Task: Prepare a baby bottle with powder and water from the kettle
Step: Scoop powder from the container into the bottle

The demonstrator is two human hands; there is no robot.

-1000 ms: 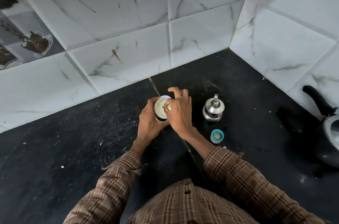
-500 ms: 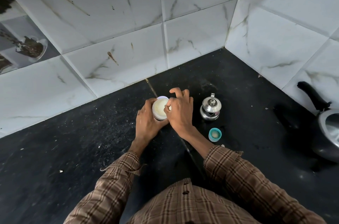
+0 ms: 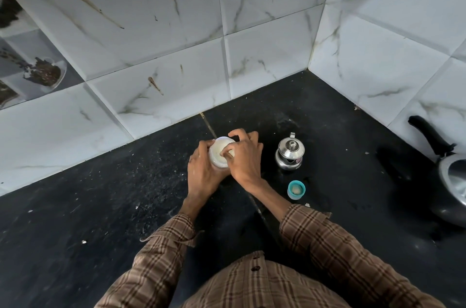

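Pan (image 3: 451, 181) perhaps, cut off right

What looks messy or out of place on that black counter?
Pale specks and crumbs dot the black counter, mostly left of the hands, like spilled powder or dust. A small teal cap sits loose, open side up, near the steel pot. The wall tiles carry brown streaks. Nothing looks tipped or broken.

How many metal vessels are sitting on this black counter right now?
2: a small steel pot right of the hands, lid on, and a kettle at the right edge, partly cut off. More may lie out of frame.
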